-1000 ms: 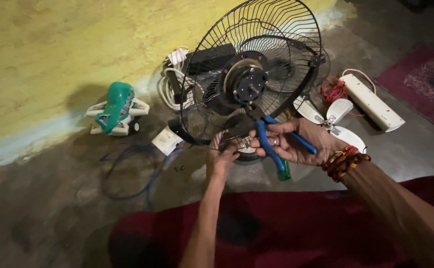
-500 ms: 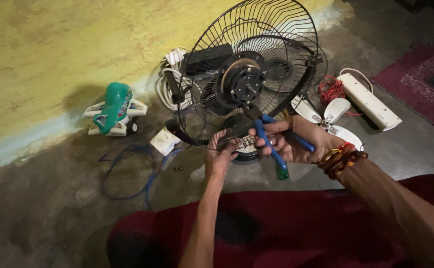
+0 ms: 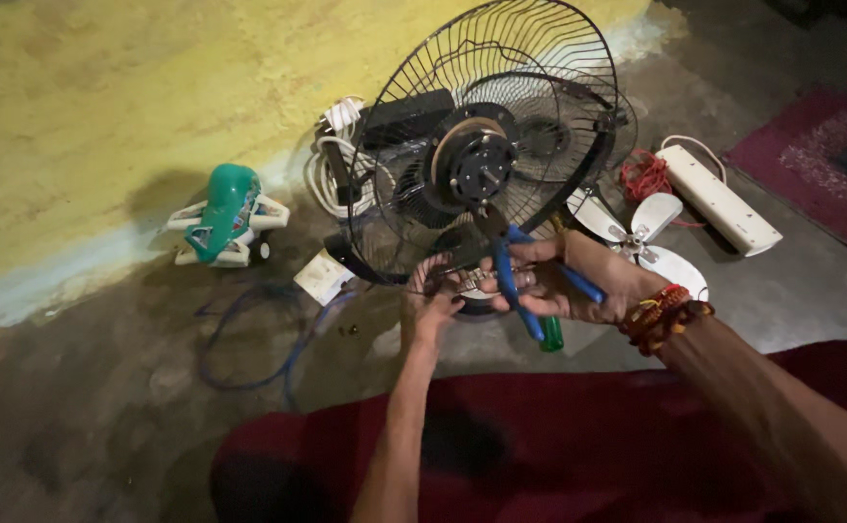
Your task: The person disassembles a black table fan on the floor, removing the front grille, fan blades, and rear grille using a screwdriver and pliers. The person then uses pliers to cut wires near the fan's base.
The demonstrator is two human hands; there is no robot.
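Where grey concrete floor [image 3: 104,426] meets yellow wall [image 3: 104,87], red rug [image 3: 830,165] beside.

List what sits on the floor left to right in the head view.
Green and white toy → blue cable → small white box → fan guard → white fan blade → white power strip → red rug.

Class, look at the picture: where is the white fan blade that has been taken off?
The white plastic fan blade lies on the floor right of the black wire fan guard, just left of the white power strip, beyond the right hand.
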